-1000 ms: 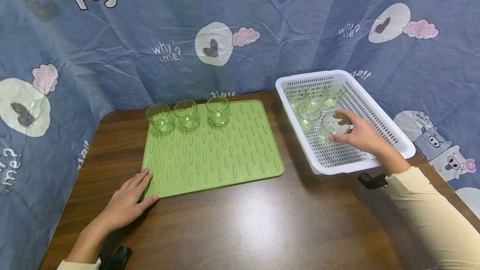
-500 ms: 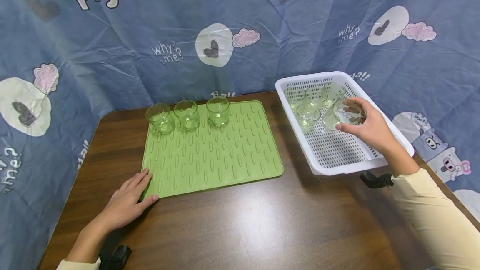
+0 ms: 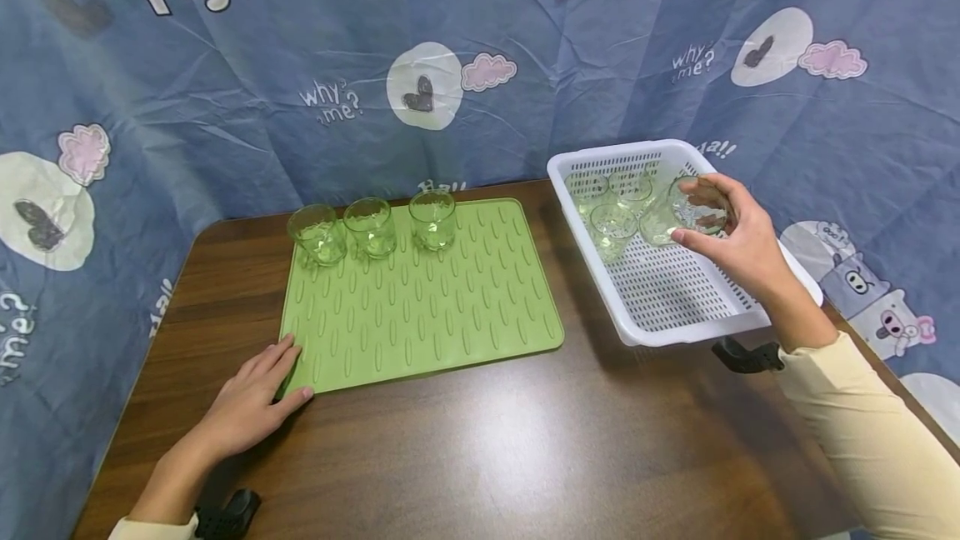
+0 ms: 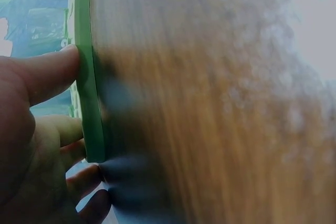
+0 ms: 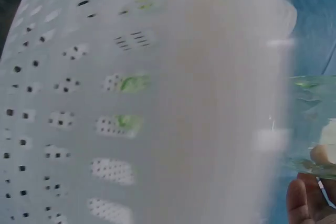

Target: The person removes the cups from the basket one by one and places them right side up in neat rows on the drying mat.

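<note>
My right hand [image 3: 738, 236] grips a clear green-tinted glass [image 3: 660, 219] by its rim. The glass is tilted and stands over the white basket [image 3: 637, 332], and several similar glasses [image 3: 613, 232] sit in the basket's far left part. In the right wrist view the basket's wall [image 5: 220, 103] fills most of the picture, with the held glass [image 5: 312, 121] at the right edge. My left hand [image 3: 243, 407] rests at the near left corner of a green ridged mat [image 3: 427, 315], fingers extended. The left wrist view shows its thumb [image 4: 52, 72] touching the mat's edge.
Three glasses [image 3: 371, 232] stand in a row along the mat's far edge, the leftmost overlapping its corner. A brown wooden table [image 3: 480, 440] bears everything. A blue printed cloth [image 3: 495, 15] hangs behind and at both sides.
My right hand has lifted the glass from the basket floor and moved it slightly right and away from me. The left hand stays at the mat's corner.
</note>
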